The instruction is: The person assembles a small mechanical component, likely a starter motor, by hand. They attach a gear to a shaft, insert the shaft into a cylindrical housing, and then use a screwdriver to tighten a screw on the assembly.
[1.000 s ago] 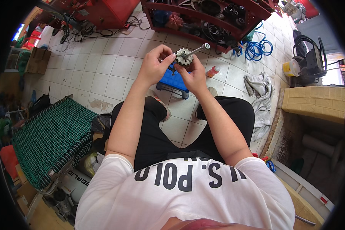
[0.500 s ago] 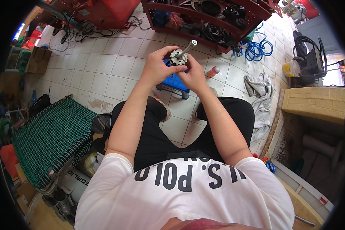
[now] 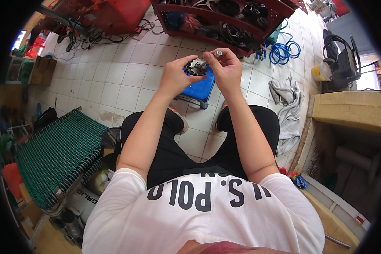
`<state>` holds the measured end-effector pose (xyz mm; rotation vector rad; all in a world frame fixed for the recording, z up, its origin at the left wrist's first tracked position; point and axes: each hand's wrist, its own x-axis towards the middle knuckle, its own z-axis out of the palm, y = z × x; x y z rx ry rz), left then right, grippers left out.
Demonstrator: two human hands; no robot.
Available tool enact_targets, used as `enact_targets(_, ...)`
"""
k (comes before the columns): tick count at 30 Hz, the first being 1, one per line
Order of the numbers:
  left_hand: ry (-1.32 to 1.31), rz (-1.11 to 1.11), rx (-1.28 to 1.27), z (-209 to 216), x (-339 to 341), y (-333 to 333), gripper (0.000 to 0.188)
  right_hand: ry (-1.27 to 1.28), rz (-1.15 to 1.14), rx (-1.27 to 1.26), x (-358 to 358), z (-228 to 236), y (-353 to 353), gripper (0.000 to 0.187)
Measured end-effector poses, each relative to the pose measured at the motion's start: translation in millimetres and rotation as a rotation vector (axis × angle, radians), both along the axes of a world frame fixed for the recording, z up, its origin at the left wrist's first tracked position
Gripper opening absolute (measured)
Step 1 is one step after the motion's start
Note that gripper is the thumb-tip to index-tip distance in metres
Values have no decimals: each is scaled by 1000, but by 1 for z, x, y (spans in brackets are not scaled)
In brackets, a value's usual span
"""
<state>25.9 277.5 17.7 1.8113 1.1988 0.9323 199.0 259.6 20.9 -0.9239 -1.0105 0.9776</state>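
I hold a toothed metal sprocket [image 3: 196, 66] up in front of me with both hands. My left hand [image 3: 175, 76] grips it from the left and below. My right hand [image 3: 226, 70] pinches a short silvery rod [image 3: 216, 54] that sticks out of the sprocket toward the upper right. Both forearms reach up from my lap over my black-trousered knees.
A small blue stool [image 3: 201, 86] stands on the white tiled floor under my hands. A red shelf rack [image 3: 224, 17] with dark parts lies ahead, a coiled blue hose [image 3: 283, 51] and a grey cloth [image 3: 288, 99] to the right, a green woven mat [image 3: 57, 154] to the left.
Both hands have lifted the sprocket slightly away from me. The rod has turned from pointing right to lying closer in by my right fingers.
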Motion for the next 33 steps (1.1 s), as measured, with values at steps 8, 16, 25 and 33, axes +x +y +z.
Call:
enact_targets(8,5,1,88,2,4,-1,66,-16,41,-10,2,8,-4,13)
enact_targets(16,-10,-8,58,-3,2,2,69,11,109,24,-3,11,-1,28)
enact_targets(25,6,14,75,-2,0,2,64,-168,26,-110,7,-7,1,19)
enact_targets(33,-28,12,67,-7,-1,4,65,-238,2,-20,5,-7,0,22)
